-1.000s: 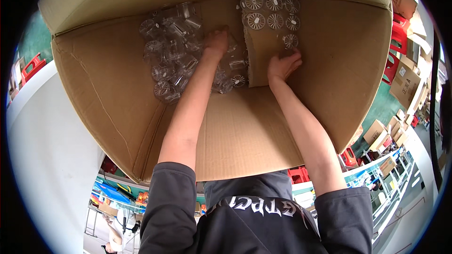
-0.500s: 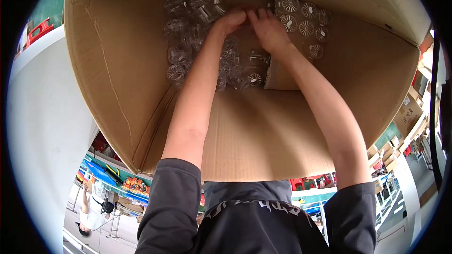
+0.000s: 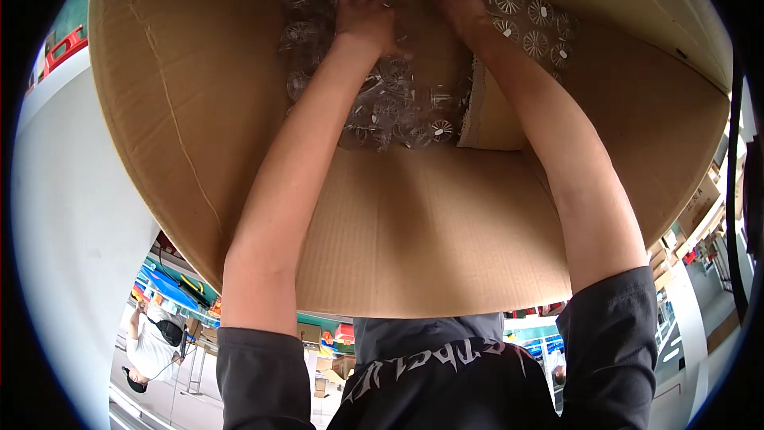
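Note:
Both my arms reach into a large open cardboard carton (image 3: 434, 223). My left hand (image 3: 366, 20), fingers spread, lies over a group of clear plastic cups (image 3: 298, 33) on the left of the carton's floor; no cup is visibly gripped. At the far side, my right hand (image 3: 461, 6) has its fingers apart, next to more clear cups with spoked round bases (image 3: 536, 44). Below its wrist lies a brown cardboard sheet (image 3: 495, 121), its torn-looking edge facing the cups at left. Several cups (image 3: 386, 111) lie jumbled nearer me, some on their sides.
Tall carton walls (image 3: 171, 95) rise around my arms, with a flap (image 3: 652, 12) at the far right. Outside stands a pale panel (image 3: 72, 183) at left. A person in a white top (image 3: 153, 354) and shelves with boxes show beyond.
My hands, close together at the far middle before, have moved apart. The left went left onto the cups, and the right shifted slightly farther away. Brown cardboard now shows between them.

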Demonstrator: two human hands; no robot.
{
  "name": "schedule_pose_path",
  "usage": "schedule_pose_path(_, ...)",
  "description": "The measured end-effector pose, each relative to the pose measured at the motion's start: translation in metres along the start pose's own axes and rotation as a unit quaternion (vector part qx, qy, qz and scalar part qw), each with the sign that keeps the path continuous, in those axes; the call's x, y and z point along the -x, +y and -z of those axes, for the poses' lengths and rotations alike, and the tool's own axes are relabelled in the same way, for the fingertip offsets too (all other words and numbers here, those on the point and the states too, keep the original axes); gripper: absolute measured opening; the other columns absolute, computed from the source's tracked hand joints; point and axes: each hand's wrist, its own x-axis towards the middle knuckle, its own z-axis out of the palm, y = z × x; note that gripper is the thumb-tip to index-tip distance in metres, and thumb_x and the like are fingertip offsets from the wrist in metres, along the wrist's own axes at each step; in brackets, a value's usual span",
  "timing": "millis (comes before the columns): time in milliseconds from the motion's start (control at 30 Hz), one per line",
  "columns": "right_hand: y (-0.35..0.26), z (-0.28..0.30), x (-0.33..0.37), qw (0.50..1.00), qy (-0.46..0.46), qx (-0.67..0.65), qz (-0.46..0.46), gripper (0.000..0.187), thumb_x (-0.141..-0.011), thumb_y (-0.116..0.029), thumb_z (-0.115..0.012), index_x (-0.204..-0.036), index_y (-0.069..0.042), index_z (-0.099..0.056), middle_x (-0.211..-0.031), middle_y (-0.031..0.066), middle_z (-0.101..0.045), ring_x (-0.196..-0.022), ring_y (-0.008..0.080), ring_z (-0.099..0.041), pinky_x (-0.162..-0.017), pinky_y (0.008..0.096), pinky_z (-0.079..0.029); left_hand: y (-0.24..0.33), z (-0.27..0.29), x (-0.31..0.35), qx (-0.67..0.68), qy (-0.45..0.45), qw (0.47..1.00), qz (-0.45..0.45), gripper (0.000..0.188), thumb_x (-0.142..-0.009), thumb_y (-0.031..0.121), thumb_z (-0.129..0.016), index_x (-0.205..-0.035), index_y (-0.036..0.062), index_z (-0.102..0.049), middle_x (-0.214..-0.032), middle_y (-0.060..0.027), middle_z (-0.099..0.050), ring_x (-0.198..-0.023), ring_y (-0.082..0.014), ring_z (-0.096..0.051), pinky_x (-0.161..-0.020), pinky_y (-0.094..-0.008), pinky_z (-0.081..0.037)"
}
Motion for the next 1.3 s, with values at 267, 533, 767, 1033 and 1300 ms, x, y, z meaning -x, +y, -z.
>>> schedule_pose_path(267,-0.013,0.081,0.034,0.967,-0.004,-0.188,0.171,0.035,-0.079,-0.017,-0.056,-0.112,-0.009,-0.051,-0.116,0.0092,-0.051,-0.103,0.0257,-0.050,-0.085,0.0330,-0.040,-0.005,-0.013,0.010,-0.111,-0.016,0.993,-0.027,0.048,-0.076,0.027,-0.064,-0.122,0.0175,-0.052,-0.128,-0.0051,-0.050,-0.128,-0.0253,-0.035,-0.102,-0.0667,-0.012)
schedule_pose_path(533,-0.082,0.079,0.119,0.939,-0.256,-0.199,0.112,0.045,-0.073,-0.019,-0.061,-0.114,-0.002,-0.049,-0.100,0.0124,-0.059,-0.099,0.0286,-0.053,-0.084,0.0344,-0.041,-0.015,-0.014,0.005,-0.058,0.016,0.996,-0.064,0.058,-0.069,0.019,-0.069,-0.123,0.0157,-0.048,-0.120,-0.0059,-0.055,-0.125,-0.0278,-0.039,-0.104,-0.0636,-0.013)
schedule_pose_path(767,-0.072,0.084,0.100,0.950,-0.141,-0.277,-0.006,0.046,-0.073,-0.017,-0.059,-0.117,-0.006,-0.049,-0.103,0.0121,-0.056,-0.098,0.0285,-0.052,-0.081,0.0358,-0.042,-0.003,-0.010,0.000,0.153,0.201,0.967,-0.016,0.061,-0.063,0.018,-0.073,-0.118,0.0145,-0.048,-0.107,-0.0108,-0.057,-0.116,-0.0294,-0.046,-0.102,-0.0508,-0.029)
schedule_pose_path(1033,-0.044,0.069,0.063,0.946,-0.134,-0.284,-0.085,0.045,-0.073,-0.015,-0.059,-0.117,-0.010,-0.049,-0.113,0.0135,-0.049,-0.099,0.0287,-0.050,-0.078,0.0376,-0.043,0.020,-0.013,-0.037,0.263,0.144,0.951,0.072,0.056,-0.061,0.022,-0.073,-0.112,0.0180,-0.050,-0.099,-0.0126,-0.055,-0.099,-0.0312,-0.054,-0.086,-0.0405,-0.044)
schedule_pose_path(1300,-0.038,0.056,0.046,0.972,-0.101,-0.203,-0.057,0.042,-0.080,-0.016,-0.054,-0.122,-0.016,-0.049,-0.119,0.0112,-0.044,-0.099,0.0268,-0.049,-0.078,0.0351,-0.041,0.012,-0.049,-0.064,0.145,0.306,0.938,0.074,0.043,-0.072,0.016,-0.064,-0.111,0.0221,-0.050,-0.105,-0.0127,-0.052,-0.085,-0.0338,-0.057,-0.072,-0.0453,-0.049)
